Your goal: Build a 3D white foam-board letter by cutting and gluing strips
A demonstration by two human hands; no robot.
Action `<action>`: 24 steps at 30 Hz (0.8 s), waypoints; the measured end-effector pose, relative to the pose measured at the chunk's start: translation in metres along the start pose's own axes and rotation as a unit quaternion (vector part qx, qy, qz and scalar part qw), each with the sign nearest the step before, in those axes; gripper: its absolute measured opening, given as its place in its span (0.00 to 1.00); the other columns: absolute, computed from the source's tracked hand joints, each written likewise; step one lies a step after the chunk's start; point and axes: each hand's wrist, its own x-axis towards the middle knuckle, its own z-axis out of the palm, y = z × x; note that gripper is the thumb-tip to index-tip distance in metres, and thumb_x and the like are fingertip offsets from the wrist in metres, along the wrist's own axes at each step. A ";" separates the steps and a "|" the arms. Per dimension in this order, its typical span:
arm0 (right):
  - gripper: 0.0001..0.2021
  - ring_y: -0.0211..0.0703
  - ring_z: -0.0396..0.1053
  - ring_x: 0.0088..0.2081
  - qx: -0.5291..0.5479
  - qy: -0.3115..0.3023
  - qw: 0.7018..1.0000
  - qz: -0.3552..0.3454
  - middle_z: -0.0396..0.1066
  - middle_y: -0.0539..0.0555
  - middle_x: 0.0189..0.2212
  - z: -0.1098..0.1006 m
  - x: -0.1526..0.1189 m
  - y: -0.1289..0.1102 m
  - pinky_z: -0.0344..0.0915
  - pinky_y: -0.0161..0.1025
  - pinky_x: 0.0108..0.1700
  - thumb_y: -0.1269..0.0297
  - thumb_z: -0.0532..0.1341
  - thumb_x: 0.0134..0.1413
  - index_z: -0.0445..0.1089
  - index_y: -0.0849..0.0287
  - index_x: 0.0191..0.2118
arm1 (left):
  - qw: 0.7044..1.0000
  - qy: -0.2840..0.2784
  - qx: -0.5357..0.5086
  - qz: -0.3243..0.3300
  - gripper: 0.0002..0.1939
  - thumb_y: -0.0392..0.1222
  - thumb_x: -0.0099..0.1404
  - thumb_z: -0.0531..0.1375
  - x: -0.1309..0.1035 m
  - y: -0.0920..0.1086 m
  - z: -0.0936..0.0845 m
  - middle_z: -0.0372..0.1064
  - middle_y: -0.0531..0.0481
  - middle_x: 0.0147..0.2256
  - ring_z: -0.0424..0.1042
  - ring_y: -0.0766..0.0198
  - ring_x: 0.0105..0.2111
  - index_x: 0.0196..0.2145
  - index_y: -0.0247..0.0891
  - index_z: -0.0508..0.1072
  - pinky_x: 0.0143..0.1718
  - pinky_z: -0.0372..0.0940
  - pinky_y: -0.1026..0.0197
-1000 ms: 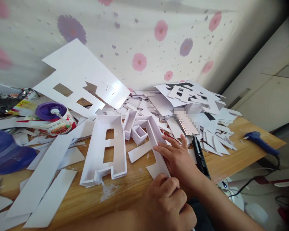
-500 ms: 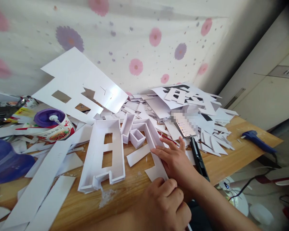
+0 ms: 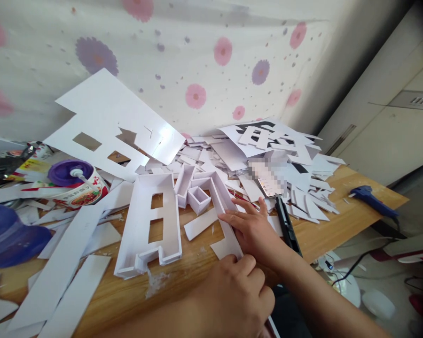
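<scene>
My right hand [image 3: 255, 230] rests with spread fingers on the narrow, angled white board piece [image 3: 223, 206], touching its right wall. Closed into a fist, my left hand [image 3: 243, 293] is at the near end of that piece; whatever its fingers grip is hidden. A white edge [image 3: 272, 326] shows just below this hand. To the left lies a white tray-like board form [image 3: 127, 234] with two rectangular openings. Between the two forms are a small open white box [image 3: 199, 201], a narrow white channel [image 3: 184, 184] and a loose white strip [image 3: 200, 224].
White offcuts [image 3: 211, 157] pile up along the wall. A phone [image 3: 267, 182] and a black tool [image 3: 287, 225] lie right of my hands, with a blue glue gun [image 3: 373, 202] farther right. A paper bowl [image 3: 81, 190] and long white strips [image 3: 66, 253] are at left.
The camera view has shifted slightly. My left hand has moved a little up and left, and more of the white edge below it shows. My right hand keeps its place on the piece.
</scene>
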 end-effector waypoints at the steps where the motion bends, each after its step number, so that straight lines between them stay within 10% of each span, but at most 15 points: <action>1: 0.16 0.56 0.60 0.61 0.000 -0.001 1.000 0.001 0.77 0.52 0.47 0.000 0.000 0.000 0.28 0.74 0.59 0.73 0.57 0.62 0.73 0.45 0.49 | 1.000 -0.015 -0.003 0.002 0.20 0.58 0.65 0.56 0.001 0.000 -0.003 0.63 0.50 0.28 0.62 0.59 0.29 0.28 0.38 0.62 0.23 0.57 0.59; 10: 0.18 0.56 0.62 0.60 -0.037 -0.004 0.999 0.002 0.78 0.52 0.47 0.000 0.001 -0.002 0.35 0.74 0.59 0.74 0.56 0.61 0.73 0.45 0.50 | 0.998 -0.057 -0.014 -0.006 0.20 0.58 0.64 0.57 0.002 -0.002 -0.014 0.65 0.48 0.29 0.65 0.58 0.30 0.29 0.38 0.65 0.25 0.62 0.57; 24: 0.19 0.58 0.59 0.62 -0.008 -0.025 1.000 0.007 0.76 0.53 0.49 -0.006 0.003 -0.005 0.32 0.76 0.58 0.76 0.56 0.58 0.72 0.47 0.50 | 0.998 0.059 0.004 -0.018 0.18 0.57 0.66 0.55 -0.003 -0.001 0.003 0.66 0.49 0.28 0.63 0.57 0.33 0.31 0.39 0.69 0.47 0.62 0.36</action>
